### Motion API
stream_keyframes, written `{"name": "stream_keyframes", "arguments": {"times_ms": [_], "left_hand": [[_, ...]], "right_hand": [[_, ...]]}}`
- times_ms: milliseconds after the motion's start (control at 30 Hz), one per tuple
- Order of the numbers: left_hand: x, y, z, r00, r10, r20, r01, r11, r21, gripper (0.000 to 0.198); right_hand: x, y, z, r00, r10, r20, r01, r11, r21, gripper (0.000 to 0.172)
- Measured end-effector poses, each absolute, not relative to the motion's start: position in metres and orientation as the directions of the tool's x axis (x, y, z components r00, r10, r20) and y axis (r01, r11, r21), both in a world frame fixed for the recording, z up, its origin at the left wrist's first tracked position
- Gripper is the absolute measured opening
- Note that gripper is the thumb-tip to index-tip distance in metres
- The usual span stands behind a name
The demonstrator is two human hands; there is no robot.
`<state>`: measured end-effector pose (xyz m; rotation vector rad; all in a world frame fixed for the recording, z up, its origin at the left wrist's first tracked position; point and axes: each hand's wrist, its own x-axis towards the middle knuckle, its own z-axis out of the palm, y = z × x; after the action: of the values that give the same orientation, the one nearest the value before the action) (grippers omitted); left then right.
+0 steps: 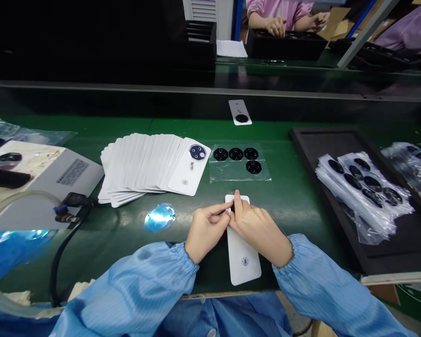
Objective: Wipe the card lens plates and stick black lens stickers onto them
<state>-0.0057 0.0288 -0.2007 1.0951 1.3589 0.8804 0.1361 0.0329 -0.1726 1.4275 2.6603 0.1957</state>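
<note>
A white phone back panel (243, 264) with a small printed emblem lies on the green table in front of me. My left hand (207, 228) is at its upper end, thumb and fingertips pinched together. My right hand (256, 227) rests over the panel's upper part, index finger pointing away and the other fingers curled in. The fingertips of both hands meet there, and whatever lies between them is hidden. Just beyond is a clear sheet (231, 173) carrying several black round camera lens pieces (236, 154). A shiny blue film piece (160, 217) lies left of my left hand.
Fanned white panels (143, 164) lie at left, the top one with a dark camera piece. A single panel (239, 110) lies farther back. At right, a black tray (312, 140) holds bagged lens pieces (365, 187). A white box (77, 173) and black cable (58, 252) stand left. A co-worker's hands (276, 26) show beyond.
</note>
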Motion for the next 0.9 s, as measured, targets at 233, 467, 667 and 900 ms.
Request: {"name": "stream_keyframes", "arguments": {"times_ms": [233, 467, 667, 900], "left_hand": [[-0.006, 0.029, -0.203, 0.036, 0.967, -0.254, 0.191, 0.243, 0.951, 0.035], [-0.006, 0.024, -0.201, 0.029, 0.986, -0.165, 0.283, 0.150, 0.947, 0.032], [-0.003, 0.021, -0.196, 0.044, 0.991, -0.125, 0.256, 0.110, 0.960, 0.036], [0.000, 0.016, -0.194, 0.058, 0.996, -0.066, 0.288, 0.046, 0.956, 0.036]], "right_hand": [[0.143, 0.040, -0.163, -0.493, 0.856, -0.158, 0.869, 0.493, -0.038, 0.053], [0.152, 0.050, -0.156, -0.472, 0.846, -0.248, 0.877, 0.421, -0.232, 0.059], [0.154, 0.052, -0.152, -0.427, 0.853, -0.300, 0.883, 0.322, -0.341, 0.060], [0.151, 0.050, -0.148, -0.345, 0.874, -0.342, 0.900, 0.204, -0.385, 0.063]]}}
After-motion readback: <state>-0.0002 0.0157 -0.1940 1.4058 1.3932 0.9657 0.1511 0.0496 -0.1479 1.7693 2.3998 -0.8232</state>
